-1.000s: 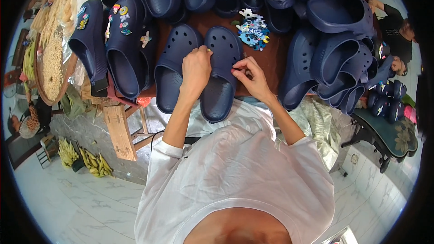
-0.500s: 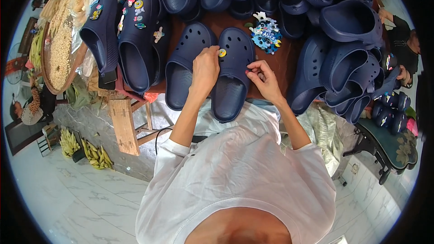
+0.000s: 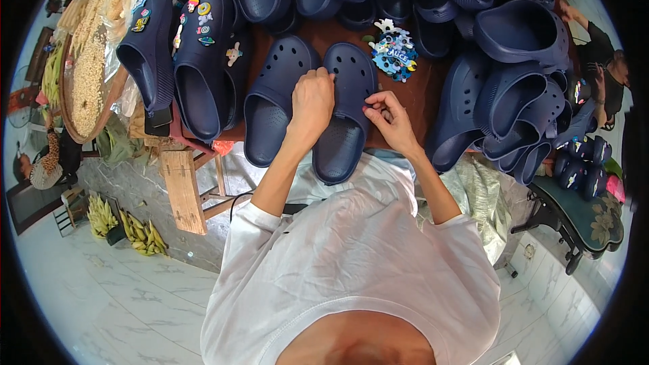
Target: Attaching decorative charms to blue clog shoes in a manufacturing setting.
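A dark brown desk [image 3: 419,98] carries everything. Two navy clogs [image 3: 307,105] lie side by side at its near edge, a heap of small charms [image 3: 393,51] just behind them. More navy clogs [image 3: 520,81] crowd the right and back, probably stacked. Charm-decorated clogs [image 3: 199,54] lie left.

Left hand [image 3: 312,103] fisted, right hand [image 3: 389,116] in pinching grip.

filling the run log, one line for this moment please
left hand: fist on right clog | right hand: pinching at its side | left clog: beside | charm pile: behind
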A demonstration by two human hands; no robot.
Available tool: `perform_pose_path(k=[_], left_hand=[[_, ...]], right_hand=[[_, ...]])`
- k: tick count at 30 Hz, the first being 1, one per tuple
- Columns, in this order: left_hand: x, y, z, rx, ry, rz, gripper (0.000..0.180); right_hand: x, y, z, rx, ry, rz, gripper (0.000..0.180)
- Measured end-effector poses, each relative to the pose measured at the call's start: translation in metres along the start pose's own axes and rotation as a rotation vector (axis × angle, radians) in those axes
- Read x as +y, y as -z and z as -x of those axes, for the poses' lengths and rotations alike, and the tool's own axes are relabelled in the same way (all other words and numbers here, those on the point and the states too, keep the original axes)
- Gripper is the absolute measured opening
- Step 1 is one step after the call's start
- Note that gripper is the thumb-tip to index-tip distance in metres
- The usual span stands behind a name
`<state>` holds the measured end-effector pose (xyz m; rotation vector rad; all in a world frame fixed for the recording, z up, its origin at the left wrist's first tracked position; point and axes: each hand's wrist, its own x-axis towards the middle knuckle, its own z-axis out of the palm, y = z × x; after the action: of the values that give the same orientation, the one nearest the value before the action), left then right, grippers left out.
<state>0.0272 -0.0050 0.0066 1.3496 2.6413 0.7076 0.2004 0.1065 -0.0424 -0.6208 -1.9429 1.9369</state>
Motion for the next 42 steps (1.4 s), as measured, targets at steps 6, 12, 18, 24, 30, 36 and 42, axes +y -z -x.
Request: perform_pose_path(k=[6, 12, 18, 24, 30, 36, 42], left_hand=[[-0.010, -0.004, 0.006, 0.124, 0.065, 0.233, 0.015], [0.012, 0.007, -0.020, 0.134, 0.084, 0.307, 0.014], [0.036, -0.026, -0.075, 0.029, -0.168, 0.355, 0.015], [0.050, -0.064, -0.104, -0.040, -0.294, 0.353, 0.024], [0.051, -0.034, -0.074, 0.046, -0.316, 0.282, 0.025], [0.042, 0.033, 0.005, -0.049, -0.238, 0.535, 0.022], [0.035, 0.032, 0.084, -0.369, 0.136, 0.769, 0.022]], right_hand=[[0.003, 0.000, 0.001, 0.009, 0.000, -0.022, 0.018], [0.002, 0.001, 0.003, 0.018, -0.013, -0.029, 0.018], [0.007, 0.006, 0.006, 0.009, -0.011, -0.053, 0.018], [0.005, 0.009, 0.007, -0.007, -0.008, -0.018, 0.018], [0.007, 0.009, 0.004, -0.020, -0.011, -0.016, 0.021], [0.012, 0.011, 0.003, -0.002, -0.040, -0.045, 0.021], [0.005, 0.011, 0.001, -0.022, -0.019, -0.065, 0.019]])
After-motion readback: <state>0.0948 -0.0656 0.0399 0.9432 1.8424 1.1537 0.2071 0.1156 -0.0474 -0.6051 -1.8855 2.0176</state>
